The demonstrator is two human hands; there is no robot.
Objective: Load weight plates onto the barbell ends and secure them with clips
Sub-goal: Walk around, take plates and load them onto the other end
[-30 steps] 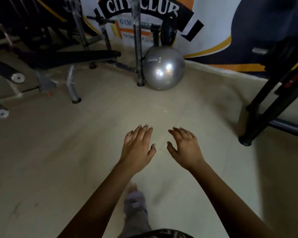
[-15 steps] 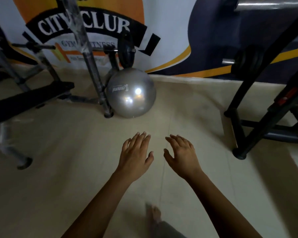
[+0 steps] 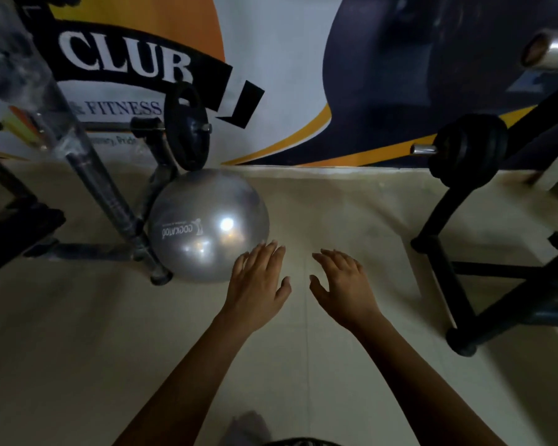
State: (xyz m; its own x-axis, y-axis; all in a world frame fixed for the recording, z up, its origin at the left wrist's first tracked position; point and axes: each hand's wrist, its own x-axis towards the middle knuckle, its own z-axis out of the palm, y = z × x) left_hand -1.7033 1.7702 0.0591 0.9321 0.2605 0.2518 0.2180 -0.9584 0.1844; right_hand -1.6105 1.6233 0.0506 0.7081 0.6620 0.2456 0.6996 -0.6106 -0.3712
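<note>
Fingers spread loose on both left hand [image 3: 257, 288] and right hand [image 3: 342, 288], grasping nothing, hovering just right of the silver ball [image 3: 207, 225], weight plates [image 3: 471, 146] on a bar end, far right of the ball

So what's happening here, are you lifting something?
Not yet. Both hands are empty: the left hand and right hand are held out open over the floor. A silver ball sits ahead by a rack with a black plate. More plates sit on a bar to the right.
</note>
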